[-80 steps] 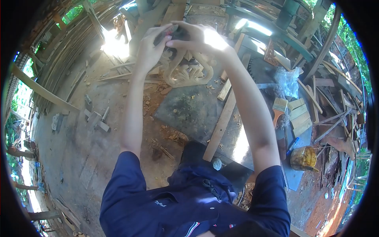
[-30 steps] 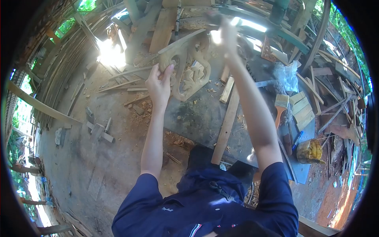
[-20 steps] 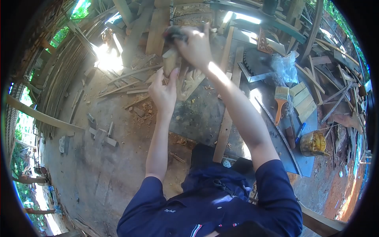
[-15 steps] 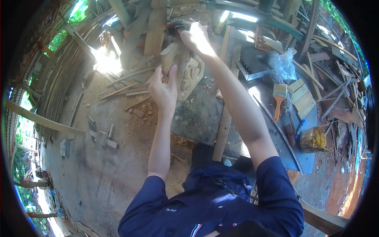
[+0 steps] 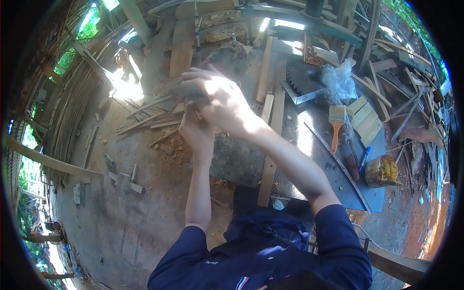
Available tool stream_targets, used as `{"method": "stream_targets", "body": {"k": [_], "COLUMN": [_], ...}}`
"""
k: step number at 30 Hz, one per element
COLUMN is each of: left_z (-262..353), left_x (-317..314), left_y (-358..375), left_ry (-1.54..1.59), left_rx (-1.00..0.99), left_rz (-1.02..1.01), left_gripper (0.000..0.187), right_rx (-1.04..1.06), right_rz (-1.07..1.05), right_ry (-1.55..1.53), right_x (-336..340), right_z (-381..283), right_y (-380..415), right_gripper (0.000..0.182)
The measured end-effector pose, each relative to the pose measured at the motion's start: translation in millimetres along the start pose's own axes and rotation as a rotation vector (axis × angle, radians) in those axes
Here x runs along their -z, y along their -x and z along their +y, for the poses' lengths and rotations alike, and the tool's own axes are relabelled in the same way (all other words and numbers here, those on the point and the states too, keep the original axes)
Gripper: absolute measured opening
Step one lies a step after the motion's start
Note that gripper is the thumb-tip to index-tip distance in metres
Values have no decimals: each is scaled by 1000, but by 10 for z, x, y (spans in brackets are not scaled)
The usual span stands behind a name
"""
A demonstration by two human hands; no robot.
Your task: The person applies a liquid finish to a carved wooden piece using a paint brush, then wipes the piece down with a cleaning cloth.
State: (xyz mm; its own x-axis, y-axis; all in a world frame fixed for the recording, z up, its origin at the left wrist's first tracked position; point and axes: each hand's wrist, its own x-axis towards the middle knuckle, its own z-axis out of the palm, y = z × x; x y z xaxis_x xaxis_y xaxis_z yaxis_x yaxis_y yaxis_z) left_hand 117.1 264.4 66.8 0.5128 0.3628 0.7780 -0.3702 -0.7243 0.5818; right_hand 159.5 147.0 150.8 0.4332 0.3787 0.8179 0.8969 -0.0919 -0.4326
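The right hand [image 5: 220, 104] sits in the centre of the frame, a little above the middle, blurred with motion, laid over the left hand [image 5: 195, 130] just below it. The right fingers are curled around something dark that pokes out toward the left at about [image 5: 186, 94]; it looks like a small pad or tool, but the blur keeps me from saying which. The left hand is mostly hidden behind the right, so I cannot tell whether its fingers are closed on anything. The carved wooden piece [image 5: 227, 53], greyish and dusty, shows only as a patch above the hands, toward the upper middle of the frame; most of it is covered.

With both hands stacked and moving fast above the counter [image 5: 241, 154], a slip looks like the main risk: the carving could twist out of a one-handed hold and drop onto the dark counter top or the littered floor [image 5: 111, 193], chipping fine detail. Knuckles could also scrape the carved edges. To the right of centre a saw blade [image 5: 297, 79] lies on the counter, near enough that a wide swing of the right arm might meet its teeth. The paintbrush [image 5: 337, 123] and the yellow tin [image 5: 379, 170] lie well apart at lower right
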Motion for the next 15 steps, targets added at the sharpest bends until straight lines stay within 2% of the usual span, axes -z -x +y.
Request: {"method": "stream_targets", "body": {"k": [1,2,3,4,5,6,7,8,9,10,11,13,14,15], "left_z": [-1,14,22,30,49,95,96,93,95,86,60,47,41,49], "left_x": [4,19,11,-9,-33,-49,-67,-75,-75,-74,-71,-52,-11,8], "left_y": [10,26,27,26,26,6,-19,-37,-43,-39,-32,-80,-84,-79], "left_ry": [28,71,68,77,89,106,106,71,37,37,58,84,108,132], "left_rx": [10,105,107,125,143,114,111,89,66,61,90,111,171,235], "left_rz": [13,-49,-49,-47,-46,-39,-39,-19,1,1,22,54,18,-21], "left_gripper": [30,29,29,28,27,26,26,23,22,22,23,23,24,25], "right_rx": [62,-90,-240,-99,36,89,-145,-385,-486,-510,-740,-840,-710,-716], "right_rz": [-6,-4,-5,128,166,259,219,191,274,285,392,660,690,724], "right_ry": [35,15,-5,139,245,245,171,329,281,345,79,203,-44,-198], "right_x": [87,128,144,158,299,283,422,441,500,571,700,659,640,578], "right_z": [79,235,425,628,669,1055,901,1258,1500,1837,1686,1630,1596,1234], "right_y": [-63,-79,-90,-122,-208,-261,-326,-363,-387,-317,-395,-383,-322,-361], "right_gripper": [41,47,53,56,54,46,39,36,23,22,25,32,34,32]}}
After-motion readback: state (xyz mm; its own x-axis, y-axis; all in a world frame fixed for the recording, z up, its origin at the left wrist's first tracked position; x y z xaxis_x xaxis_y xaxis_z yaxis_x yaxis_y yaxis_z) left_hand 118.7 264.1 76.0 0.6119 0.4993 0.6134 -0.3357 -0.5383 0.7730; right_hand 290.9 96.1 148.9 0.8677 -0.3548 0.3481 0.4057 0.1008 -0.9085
